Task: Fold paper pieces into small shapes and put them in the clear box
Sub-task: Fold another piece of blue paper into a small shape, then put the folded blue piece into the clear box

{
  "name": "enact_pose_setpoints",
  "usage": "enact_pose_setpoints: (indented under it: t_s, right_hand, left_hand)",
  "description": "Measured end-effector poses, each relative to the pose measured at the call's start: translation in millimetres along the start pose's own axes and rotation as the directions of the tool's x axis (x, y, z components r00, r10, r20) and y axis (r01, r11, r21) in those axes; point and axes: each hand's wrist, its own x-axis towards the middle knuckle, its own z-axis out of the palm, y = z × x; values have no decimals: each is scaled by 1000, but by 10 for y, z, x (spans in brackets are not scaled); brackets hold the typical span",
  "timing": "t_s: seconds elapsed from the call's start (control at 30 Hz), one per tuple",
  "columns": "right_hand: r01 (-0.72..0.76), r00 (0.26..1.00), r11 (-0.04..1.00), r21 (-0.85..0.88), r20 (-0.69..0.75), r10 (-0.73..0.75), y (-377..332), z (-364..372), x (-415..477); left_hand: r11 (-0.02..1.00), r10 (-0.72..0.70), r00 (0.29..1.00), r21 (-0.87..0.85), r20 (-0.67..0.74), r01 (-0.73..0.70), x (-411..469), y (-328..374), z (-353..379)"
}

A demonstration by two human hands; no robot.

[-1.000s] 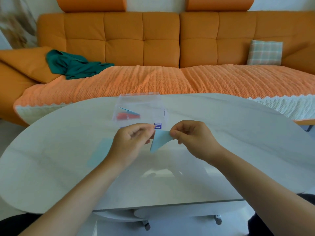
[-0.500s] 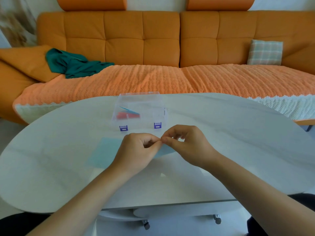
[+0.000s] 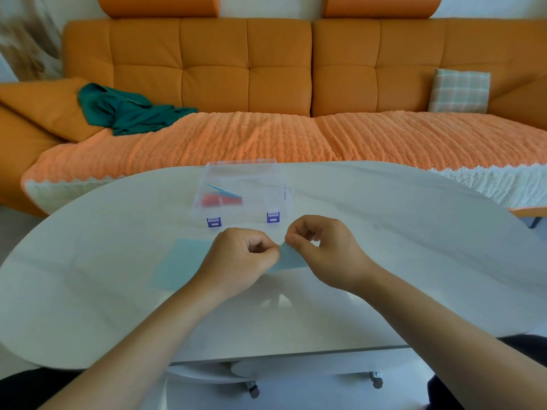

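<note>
Both hands pinch a folded light blue paper piece low over the white oval table. My left hand grips its left end with curled fingers, and my right hand pinches its upper right edge. Much of the paper is hidden behind the hands. A second light blue paper sheet lies flat on the table to the left of my left hand. The clear box with purple latches stands just beyond the hands, and inside it lie a red folded shape and a blue folded shape.
An orange sofa with a knitted orange throw runs along the far side of the table. A green cloth and a checked cushion lie on it. The table's near edge is close to my body.
The folded blue paper was held up in front of the box, then came down toward the table. The hands closed together and have now drawn slightly apart along it.
</note>
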Motion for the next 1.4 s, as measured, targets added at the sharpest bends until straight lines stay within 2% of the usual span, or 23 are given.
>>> enact_pose_setpoints:
  t_s: [0.13,0.23,0.33,0.4,0.5,0.57,0.67,0.77,0.87,0.97,1.17,1.23,1.3,1.4]
  right_hand:
    - [-81,987,994,75,-129,91,55,-99,70]
    - [-127,976,984,122,-159,146,91,-177,116]
    - [-129,984,982,138,-104,144,78,-183,120]
    - [-119,989,981,154,-64,130,46,-128,108]
    - [-113,991,974,195,-42,123,-23,-24,98]
    - [-116,991,965,234,-43,129,-71,20,122]
    - [-130,991,957,258,-10,137,-126,51,176]
    - [-157,987,970,187,16,157,-142,77,253]
    - [-176,984,972,157,3,178,-163,107,389]
    - [-183,982,974,132,-33,188,-232,137,617]
    - [-193,973,976,103,-112,204,-347,213,1263]
    - [-216,967,969,117,-111,229,-362,311,1499]
    - [-252,961,962,105,-88,262,-354,437,1721]
    - [-303,953,953,-3,-26,303,-304,625,1983]
  left_hand:
    - [998,-66,996,-7,52,67,-3,-41,-76]
    - [996,-82,995,35,52,80,1,-81,-146]
    - [988,-81,997,-133,-18,78,37,-115,-201]
    - [984,-44,997,-173,-57,34,77,-105,-213]
    - [994,38,999,-98,2,-38,106,-78,-187]
    - [998,45,999,-50,29,-44,130,-61,-178]
    - [997,43,999,-71,-12,-44,185,-67,-234]
    - [994,70,995,-75,-66,-75,266,-106,-330]
    - [994,90,994,-61,-55,-93,375,-160,-434]
    - [992,97,994,90,-52,-92,532,-253,-601]
    - [940,132,968,338,-213,-54,830,-614,-987]
    - [906,156,967,419,-202,-58,902,-739,-998]
    - [897,110,982,441,-151,-33,940,-830,-964]
    - [935,45,989,354,-142,8,963,-905,-918]
